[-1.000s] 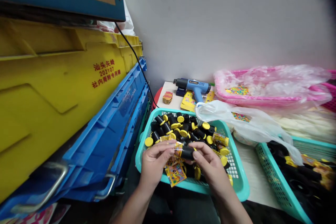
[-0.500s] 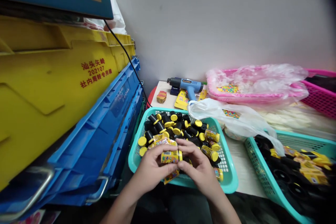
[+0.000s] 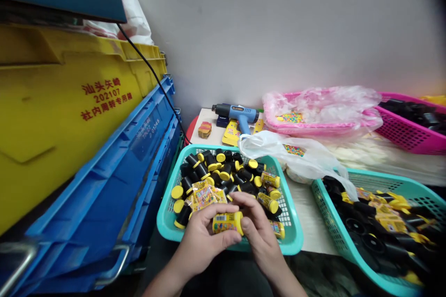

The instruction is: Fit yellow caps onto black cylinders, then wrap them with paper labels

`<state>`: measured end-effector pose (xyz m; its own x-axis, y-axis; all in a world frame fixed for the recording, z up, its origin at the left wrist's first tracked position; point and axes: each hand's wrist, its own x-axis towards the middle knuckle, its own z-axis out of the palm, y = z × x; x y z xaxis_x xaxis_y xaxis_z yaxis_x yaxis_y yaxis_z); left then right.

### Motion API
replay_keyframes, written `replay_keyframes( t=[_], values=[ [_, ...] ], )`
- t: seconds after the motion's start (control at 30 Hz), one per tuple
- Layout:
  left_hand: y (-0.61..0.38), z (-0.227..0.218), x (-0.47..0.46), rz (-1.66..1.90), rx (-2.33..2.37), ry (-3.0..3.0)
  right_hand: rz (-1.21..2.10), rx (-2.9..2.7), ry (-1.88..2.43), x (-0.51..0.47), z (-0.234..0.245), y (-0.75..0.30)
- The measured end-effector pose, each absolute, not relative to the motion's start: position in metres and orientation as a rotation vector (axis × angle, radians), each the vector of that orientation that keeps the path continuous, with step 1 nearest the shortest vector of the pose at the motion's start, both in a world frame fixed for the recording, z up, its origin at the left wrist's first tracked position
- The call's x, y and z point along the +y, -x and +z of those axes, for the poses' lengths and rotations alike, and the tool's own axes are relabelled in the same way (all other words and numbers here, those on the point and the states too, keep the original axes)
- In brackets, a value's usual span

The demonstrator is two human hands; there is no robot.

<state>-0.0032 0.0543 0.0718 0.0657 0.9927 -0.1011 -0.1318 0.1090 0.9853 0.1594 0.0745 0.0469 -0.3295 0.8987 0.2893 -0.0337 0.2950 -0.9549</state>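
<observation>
Both hands hold one small tube [image 3: 226, 222] wrapped in a yellow printed label, with a yellow cap at its right end. My left hand [image 3: 202, 243] grips its left part, and my right hand [image 3: 258, 232] pinches the capped end. They hover over the near rim of a teal basket [image 3: 292, 236] filled with several black tubes with yellow caps [image 3: 223, 171] and some loose yellow labels [image 3: 204, 193].
Yellow crates [image 3: 69, 102] and blue crates [image 3: 114, 181] are stacked at the left. A blue heat gun [image 3: 237, 113] lies on the table behind. A second teal basket [image 3: 379, 222] holds labelled tubes at right. Pink baskets [image 3: 411, 130] and plastic bags [image 3: 299, 153] sit further back.
The tube went from bare black with a label being slid on to fully covered by the yellow label. Both hands drew back toward me, and the view swung to the right.
</observation>
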Motion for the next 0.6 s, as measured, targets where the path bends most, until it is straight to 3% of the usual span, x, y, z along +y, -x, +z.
replay_keyframes(
  t=[0.1, 0.2, 0.37, 0.47, 0.6],
  values=[
    [0.000, 0.069, 0.054, 1.099, 1.011, -1.047, 0.767, -1.855, 0.720, 0.073, 0.055, -0.167],
    [0.003, 0.067, 0.055, 1.087, 0.956, -1.121, 0.579, -2.025, 0.643, 0.077, 0.068, -0.180],
    [0.034, 0.062, 0.058, 1.356, 1.383, -1.735, 0.126, -2.045, 1.083, 0.107, 0.074, -0.215],
    [0.050, 0.058, 0.053, 1.147, 1.378, -2.107, 0.107, -2.238, 1.287, 0.132, 0.072, -0.217],
    [0.050, 0.048, 0.047, 0.840, 1.364, -2.373, 0.148, -2.482, 1.254, 0.161, 0.076, -0.182]
  ],
)
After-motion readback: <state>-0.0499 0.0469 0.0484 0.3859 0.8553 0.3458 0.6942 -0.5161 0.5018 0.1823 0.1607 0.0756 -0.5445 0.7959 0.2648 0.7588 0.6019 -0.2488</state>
